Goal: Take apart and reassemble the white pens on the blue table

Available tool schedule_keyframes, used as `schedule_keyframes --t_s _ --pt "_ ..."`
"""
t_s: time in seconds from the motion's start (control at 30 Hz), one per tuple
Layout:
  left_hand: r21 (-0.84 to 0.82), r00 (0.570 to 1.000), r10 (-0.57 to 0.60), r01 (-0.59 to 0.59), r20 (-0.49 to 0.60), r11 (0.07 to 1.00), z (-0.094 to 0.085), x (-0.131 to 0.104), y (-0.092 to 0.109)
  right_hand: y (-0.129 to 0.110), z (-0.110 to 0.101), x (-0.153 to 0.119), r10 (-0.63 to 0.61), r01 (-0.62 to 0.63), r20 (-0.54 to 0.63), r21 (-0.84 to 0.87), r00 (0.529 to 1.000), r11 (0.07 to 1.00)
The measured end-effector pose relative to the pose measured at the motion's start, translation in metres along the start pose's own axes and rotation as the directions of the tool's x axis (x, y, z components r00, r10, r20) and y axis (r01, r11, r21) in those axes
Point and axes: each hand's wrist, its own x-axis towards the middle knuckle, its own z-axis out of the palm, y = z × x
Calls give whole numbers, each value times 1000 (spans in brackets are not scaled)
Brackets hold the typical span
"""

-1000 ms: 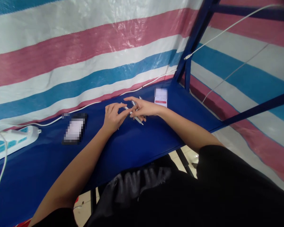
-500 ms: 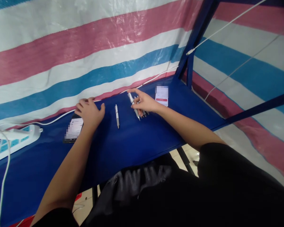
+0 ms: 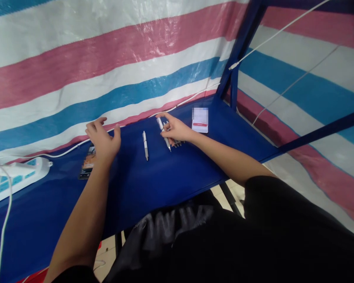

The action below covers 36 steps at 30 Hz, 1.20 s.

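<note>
My right hand (image 3: 177,129) has its thumb and index finger on a white and grey pen (image 3: 167,142), which slants with its tip toward me. Under and beside that hand lie several more pens (image 3: 179,144), partly hidden by the fingers. A single white and grey pen (image 3: 145,145) lies apart on the blue table (image 3: 153,177), between my two hands. My left hand (image 3: 104,141) is raised over a lit phone (image 3: 87,166), fingers spread and holding nothing. The hand and forearm cover part of that phone.
A second phone (image 3: 200,125) with a lit screen lies at the right back. At the left stands a white power strip (image 3: 20,177) with cables. Striped sheeting (image 3: 106,70) hangs behind the table, and a blue frame post (image 3: 238,59) rises at the back right corner.
My left hand has shifted slightly left and lifted, its fingers spreading. The left phone's screen has gone from a white page to a darker, orange picture. My right hand stays at the pens.
</note>
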Motion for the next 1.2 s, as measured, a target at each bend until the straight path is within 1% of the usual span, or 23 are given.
schedule_keyframes --t_s 0.07,0.13,0.2,0.27,0.33,0.43,0.53,0.63,0.73,0.8,0.87,1.0,1.1,1.2 --pt "16 999 -18 17 41 1000 5 -8 12 2 -2 1 -14 14 -43 -16 999 1000" --pt "61 991 -67 61 115 996 13 -18 23 4 -4 3 -19 16 -89 -31 996 999" --pt "116 981 -106 88 162 989 21 -26 29 6 -6 4 -10 6 -93 -40 996 999" --pt "153 980 -121 97 156 983 26 -32 32 8 -7 6 6 -8 -63 -42 998 999" --pt "174 987 -112 91 118 981 27 -35 33 9 -7 7 18 -20 -54 -37 998 999" --pt "183 994 -53 36 93 982 26 -40 39 10 -7 7 12 -15 -80 -43 997 999" --pt "155 991 20 -41 132 987 26 -44 48 8 -7 7 4 -11 -104 -67 995 998" --pt "82 971 54 -75 231 994 28 -47 55 5 -6 5 -4 -7 -113 -93 994 996" --pt "-52 944 74 -60 321 997 33 -48 58 5 -3 5 -20 5 -118 -121 993 993" --pt "-127 935 86 -45 343 991 37 -47 59 7 -1 6 -29 11 -133 -133 991 991" --pt "-163 928 96 -38 360 986 40 -46 60 8 0 7 -43 22 -150 -140 988 990" --pt "-145 900 100 -41 424 989 39 -43 65 11 0 9 -75 56 -112 -167 991 984" --pt "-92 880 87 -50 467 995 35 -41 70 13 0 9 -70 53 -92 -178 993 983" --pt "-53 870 64 -44 489 998 32 -41 75 13 1 10 -59 45 -90 -158 994 986"
